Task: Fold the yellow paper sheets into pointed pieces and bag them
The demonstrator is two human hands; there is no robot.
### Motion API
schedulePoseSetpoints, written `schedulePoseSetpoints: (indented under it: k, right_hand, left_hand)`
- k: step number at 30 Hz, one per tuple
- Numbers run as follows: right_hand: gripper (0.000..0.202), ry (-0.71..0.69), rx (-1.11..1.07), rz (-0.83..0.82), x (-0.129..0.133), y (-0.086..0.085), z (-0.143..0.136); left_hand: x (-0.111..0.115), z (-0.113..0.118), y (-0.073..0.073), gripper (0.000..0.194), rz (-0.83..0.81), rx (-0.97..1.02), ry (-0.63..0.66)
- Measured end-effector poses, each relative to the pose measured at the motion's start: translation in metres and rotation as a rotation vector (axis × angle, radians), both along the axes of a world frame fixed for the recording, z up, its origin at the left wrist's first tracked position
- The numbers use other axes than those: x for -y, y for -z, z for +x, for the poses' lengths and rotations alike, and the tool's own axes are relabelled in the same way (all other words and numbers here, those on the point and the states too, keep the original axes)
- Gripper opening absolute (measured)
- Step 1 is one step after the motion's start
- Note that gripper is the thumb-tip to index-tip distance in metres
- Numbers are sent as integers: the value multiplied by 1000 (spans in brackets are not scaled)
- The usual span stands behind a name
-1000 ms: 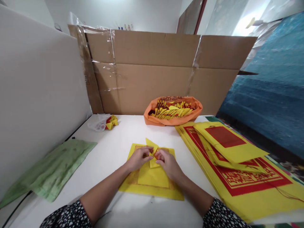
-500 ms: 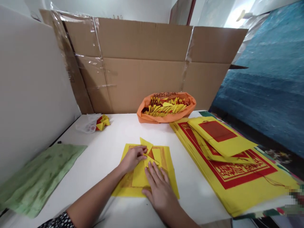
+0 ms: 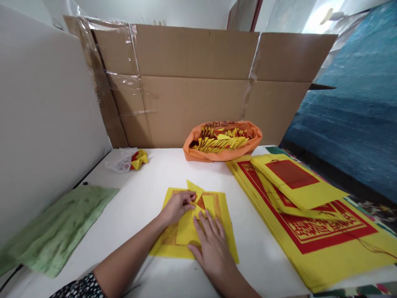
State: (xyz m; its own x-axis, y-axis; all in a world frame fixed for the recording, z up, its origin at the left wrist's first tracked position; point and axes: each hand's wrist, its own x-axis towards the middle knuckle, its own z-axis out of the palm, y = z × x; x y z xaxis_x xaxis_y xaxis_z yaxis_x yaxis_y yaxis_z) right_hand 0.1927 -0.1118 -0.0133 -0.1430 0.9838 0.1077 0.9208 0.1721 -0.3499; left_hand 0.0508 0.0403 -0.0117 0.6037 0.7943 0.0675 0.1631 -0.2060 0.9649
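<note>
Since a second ago, the right hand (image 3: 212, 245) has flattened, its fingers slightly spread, gripping nothing, by the near end of the folded piece (image 3: 194, 188). That piece crosses the yellow sheet (image 3: 185, 236); the left hand (image 3: 177, 207) curls almost closed against it, grip unclear. Beyond: orange bag (image 3: 211, 157).

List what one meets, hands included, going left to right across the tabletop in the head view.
Green cloth, clear plastic bag, folded red-and-yellow pieces, left hand, right hand, large yellow-and-red sheets.
</note>
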Motion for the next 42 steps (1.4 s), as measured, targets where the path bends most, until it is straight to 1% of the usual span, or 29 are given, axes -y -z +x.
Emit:
schedulePoseSetpoints:
  k: [3,6,9,11,12,15,16,18,19,20,22,23,26,29,31,34,36,38,40,41,42]
  right_hand:
    - [61,0,26,29,0,3,0]
    - [60,23,48,18,2,6,-2]
    - [59,45,59,-13,4,4,-4]
    - [58,54,59,-34,5,-1,-4]
    - [58,60,56,-42,6,-4,-4]
    - [59,75,38,-57,6,-16,1]
    - [60,68,32,-63,5,-21,4]
    - [60,26,18,-79,0,-30,12]
    - [57,-1,7,-90,-4,-34,17]
    - [53,-21,-17,-102,-10,-37,23]
    - [49,-35,-132,-116,-27,-41,36]
    - [52,-25,-225,-116,-37,-40,42]
    - [66,45,-565,-120,-74,-33,53]
    - [73,167,-859,-189,-108,-22,53]
    - [77,199,-950,-208,-123,-17,50]
    - [86,182,-1002,-222,-132,-11,41]
    - [92,157,-1041,-237,-131,-10,35]
    - [93,101,-1112,-240,-127,-12,30]
    - [86,34,-1208,-217,-122,-15,26]
    - [80,6,-1243,-192,-120,-18,24]
    - [71,-10,-1251,-151,-118,-21,23]
  left_hand:
    - [0,1,-1,25,8,-21,-12]
    - [2,3,-3,24,3,-24,-48]
    - [6,8,-7,22,-6,-27,-85]
    - [12,10,-10,14,69,-88,-106]
    - [15,10,-11,18,137,-137,-115]
    - [23,9,-14,39,330,-292,-112]
    - [24,9,-14,48,353,-324,-108]
    - [22,7,-13,66,341,-342,-93]
    - [20,7,-13,71,323,-324,-85]
    - [17,6,-12,72,305,-292,-86]
    - [11,6,-9,66,267,-204,-110]
    - [8,7,-8,62,246,-162,-131]
    - [7,7,-2,55,195,-86,-184]
    - [10,6,2,54,210,-81,-196]
    - [13,5,3,55,262,-117,-209]
    - [15,3,4,58,322,-141,-267]
    - [14,3,4,64,267,-53,-302]
    - [13,3,0,77,127,116,-299]
    - [14,3,-7,88,-89,278,-270]
    - [15,2,-12,88,-213,334,-244]
    - [17,1,-17,83,-334,369,-208]
